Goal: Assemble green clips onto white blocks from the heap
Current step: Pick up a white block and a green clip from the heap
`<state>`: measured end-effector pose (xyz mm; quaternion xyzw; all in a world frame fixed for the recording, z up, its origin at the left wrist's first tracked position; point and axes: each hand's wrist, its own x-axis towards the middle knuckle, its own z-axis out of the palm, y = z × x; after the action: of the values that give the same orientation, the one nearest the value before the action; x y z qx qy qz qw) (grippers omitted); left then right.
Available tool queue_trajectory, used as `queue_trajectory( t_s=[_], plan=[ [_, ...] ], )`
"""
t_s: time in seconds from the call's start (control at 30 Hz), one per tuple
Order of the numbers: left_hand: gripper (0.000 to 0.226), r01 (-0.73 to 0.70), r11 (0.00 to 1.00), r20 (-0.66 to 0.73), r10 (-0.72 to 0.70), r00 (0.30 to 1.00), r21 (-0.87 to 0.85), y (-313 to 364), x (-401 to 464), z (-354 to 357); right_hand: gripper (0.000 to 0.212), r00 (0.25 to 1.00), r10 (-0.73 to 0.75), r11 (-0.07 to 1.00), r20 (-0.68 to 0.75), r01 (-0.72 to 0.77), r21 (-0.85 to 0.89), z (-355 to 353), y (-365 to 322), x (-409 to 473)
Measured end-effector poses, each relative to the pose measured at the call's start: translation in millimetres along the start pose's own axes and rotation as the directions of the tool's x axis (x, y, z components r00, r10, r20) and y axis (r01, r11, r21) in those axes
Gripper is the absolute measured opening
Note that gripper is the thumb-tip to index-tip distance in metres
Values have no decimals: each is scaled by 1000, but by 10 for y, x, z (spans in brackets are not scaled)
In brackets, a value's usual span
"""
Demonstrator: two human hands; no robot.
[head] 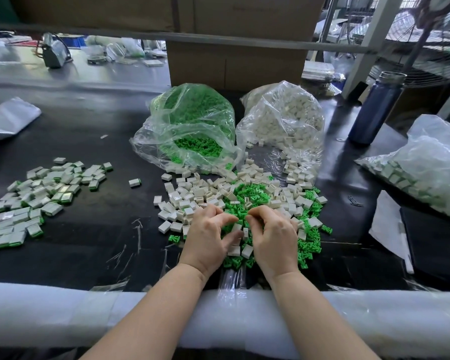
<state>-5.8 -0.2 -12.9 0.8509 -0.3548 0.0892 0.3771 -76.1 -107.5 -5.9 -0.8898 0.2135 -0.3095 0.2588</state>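
1. Both hands worked over the near edge of the mixed heap (244, 201) on the desk (89, 242). The left hand (208, 237) and right hand (273, 237) sat close together, fingers curled down into the pieces.
2. What each pinched could not be told; white blocks (238, 228) and green clips (247, 193) lay right under the fingertips.
3. A good pick probably meant 1 block in the left hand and 1 clip in the right, lifted clear of the heap.
4. The clip likely needed squaring to the block's open slot before pressing.
5. Finished pieces (37, 198) lay well apart at the left; a new one belonged there.
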Motion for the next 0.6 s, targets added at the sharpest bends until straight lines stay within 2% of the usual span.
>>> queue_trajectory(
  t_s=[0.07, 0.3, 0.6],
  plan=[
    [25, -7, 1000, 1, 7, 1000, 6, -10, 1, 11, 10, 1000, 3, 999, 12, -4, 37, -9, -7, -3],
    [37, -13, 998, 42, 11, 999, 59, -38, 2, 47, 16, 1000, 15, 992, 27, -18, 122, -34, -25, 0],
    [32, 30, 997, 19, -32, 999, 72, -41, -8, 51, 6, 999, 36, 986, 38, -41, 159, -46, -6, -8]
  ],
)
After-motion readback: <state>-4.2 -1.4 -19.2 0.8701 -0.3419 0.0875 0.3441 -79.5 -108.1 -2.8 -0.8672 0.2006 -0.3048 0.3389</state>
